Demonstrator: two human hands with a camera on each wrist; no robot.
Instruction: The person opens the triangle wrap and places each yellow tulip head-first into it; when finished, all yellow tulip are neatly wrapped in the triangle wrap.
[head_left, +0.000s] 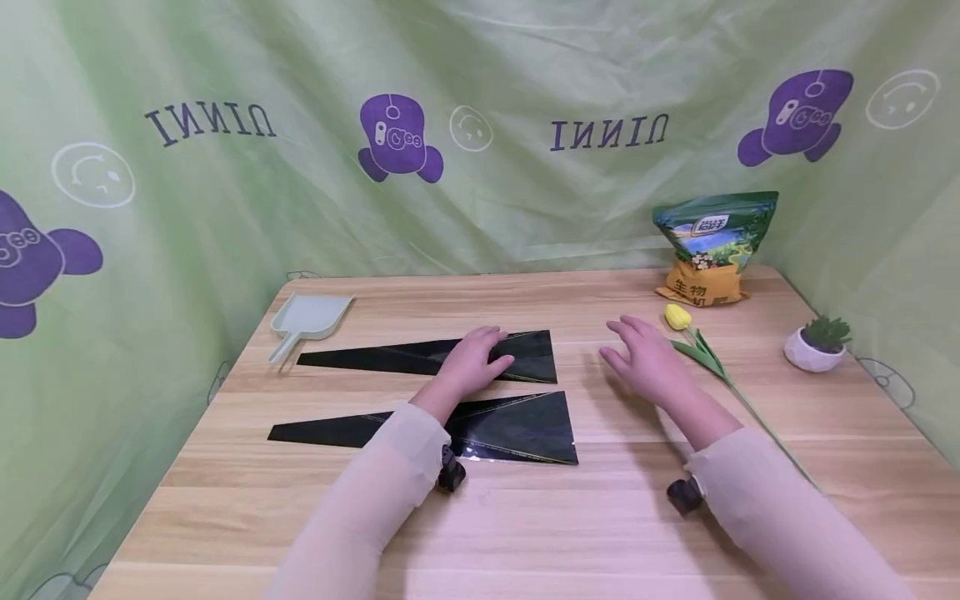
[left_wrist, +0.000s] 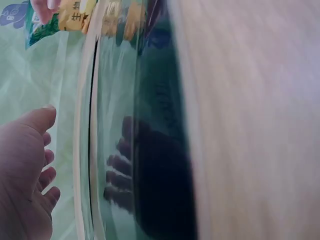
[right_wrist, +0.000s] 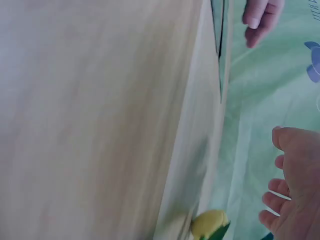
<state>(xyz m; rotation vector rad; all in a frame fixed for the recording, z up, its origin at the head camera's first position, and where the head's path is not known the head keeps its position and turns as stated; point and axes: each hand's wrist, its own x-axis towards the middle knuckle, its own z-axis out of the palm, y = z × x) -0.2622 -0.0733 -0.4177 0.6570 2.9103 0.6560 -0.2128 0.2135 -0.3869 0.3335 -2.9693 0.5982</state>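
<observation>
Two long, tapering black sleeves with gold edging lie flat on the table, one behind the other, wide ends to the right. My left hand, fingers loosely extended, hovers over the rear black sleeve; my forearm crosses above the front black sleeve. In the left wrist view the left hand holds nothing, and its reflection shows in the glossy film. My right hand is held above the table with fingers spread and nothing in them, just left of a yellow tulip with a long green stem.
A pale dustpan lies at the back left. Toward the back right stands a green and orange pouch. A small succulent in a white pot sits near the right edge. Green curtain surrounds the wooden table.
</observation>
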